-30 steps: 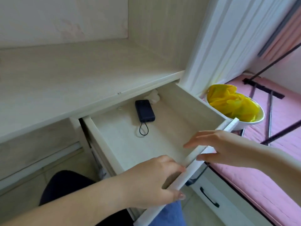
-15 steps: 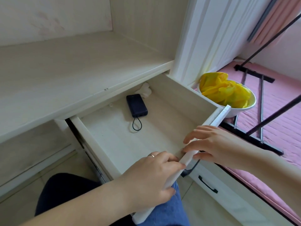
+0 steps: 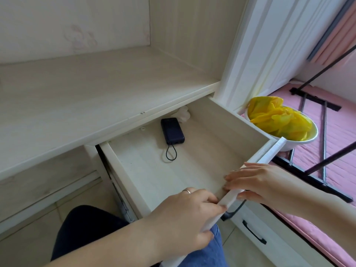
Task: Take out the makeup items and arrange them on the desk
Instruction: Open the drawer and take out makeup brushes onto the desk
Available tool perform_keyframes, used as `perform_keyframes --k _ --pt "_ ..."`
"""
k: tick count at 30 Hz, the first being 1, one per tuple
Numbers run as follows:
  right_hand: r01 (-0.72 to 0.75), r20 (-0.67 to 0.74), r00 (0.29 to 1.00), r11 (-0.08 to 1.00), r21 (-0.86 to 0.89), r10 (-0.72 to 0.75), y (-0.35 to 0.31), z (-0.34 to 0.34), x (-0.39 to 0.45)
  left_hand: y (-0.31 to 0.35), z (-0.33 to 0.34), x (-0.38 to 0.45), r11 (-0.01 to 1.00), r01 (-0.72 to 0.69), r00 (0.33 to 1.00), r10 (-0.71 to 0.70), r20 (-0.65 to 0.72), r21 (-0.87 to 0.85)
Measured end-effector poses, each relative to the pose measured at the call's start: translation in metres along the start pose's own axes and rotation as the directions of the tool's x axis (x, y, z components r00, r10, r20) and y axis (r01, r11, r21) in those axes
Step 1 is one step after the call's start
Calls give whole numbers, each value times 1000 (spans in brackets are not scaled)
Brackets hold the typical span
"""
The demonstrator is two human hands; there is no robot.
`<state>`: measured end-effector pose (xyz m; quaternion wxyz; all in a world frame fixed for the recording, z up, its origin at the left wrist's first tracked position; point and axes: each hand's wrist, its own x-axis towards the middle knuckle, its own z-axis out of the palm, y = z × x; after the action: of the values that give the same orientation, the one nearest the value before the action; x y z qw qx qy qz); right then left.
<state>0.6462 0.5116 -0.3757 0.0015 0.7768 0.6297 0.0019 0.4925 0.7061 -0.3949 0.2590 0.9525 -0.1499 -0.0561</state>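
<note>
Nearest the camera, both hands were on the drawer front point(image 3: 248, 191). The left hand point(image 3: 185, 214) was curled over its top edge, thumb below, clamped on it. The right hand point(image 3: 256, 182) had its fingers laid over the same edge a bit further along with the thumb tucked under, so it was pinching the panel too.

Compared with a second ago, the right hand had come down from hovering just off the edge to actually gripping it, and the drawer looked pulled out a bit more.

Honestly, no makeup items showed anywhere in there. Inside the drawer was just a dark power bank point(image 3: 172, 131) with its cord loop lying near the back, and something white and crumpled point(image 3: 182, 114) tucked behind it, couldn't tell what. My guess is the power bank would be stiff, smooth and a bit hefty, best grabbed across its long sides.

Above and behind that, the bench point(image 3: 81, 97) ran back to the wall. Off to the right, past the drawer's side, a white bowl point(image 3: 294, 144) with yellow stuff in it sat on the pink bed point(image 3: 339, 164).
</note>
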Motion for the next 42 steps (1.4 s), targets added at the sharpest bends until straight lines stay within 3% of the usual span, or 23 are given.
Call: perform_keyframes --k 7,16,20,22,26,34,42 --pt "-83 -1 996 994 74 84 3 5 1 -3 -1 5 999 0 999 1 -34 34" --pt "-133 50 990 985 113 128 16 6 46 -23 -20 5 987 110 990 -99 -100 115" --pt "-126 70 990 990 70 121 20 1 72 -37 -25 4 967 151 973 -108 -205 204" --pt "-129 57 990 990 54 126 22 1 83 -47 -29 5 935 142 961 -52 -272 326" --pt "-106 -70 992 994 -30 103 28 1 106 -63 -44 7 816 344 922 -201 -331 465" --pt "-69 -33 997 970 -231 63 42 -17 175 -99 -85 7 682 544 838 -407 -363 489" --pt "2 20 1000 954 -299 4 51 -22 223 -122 -112 14 580 591 805 -470 -362 561"
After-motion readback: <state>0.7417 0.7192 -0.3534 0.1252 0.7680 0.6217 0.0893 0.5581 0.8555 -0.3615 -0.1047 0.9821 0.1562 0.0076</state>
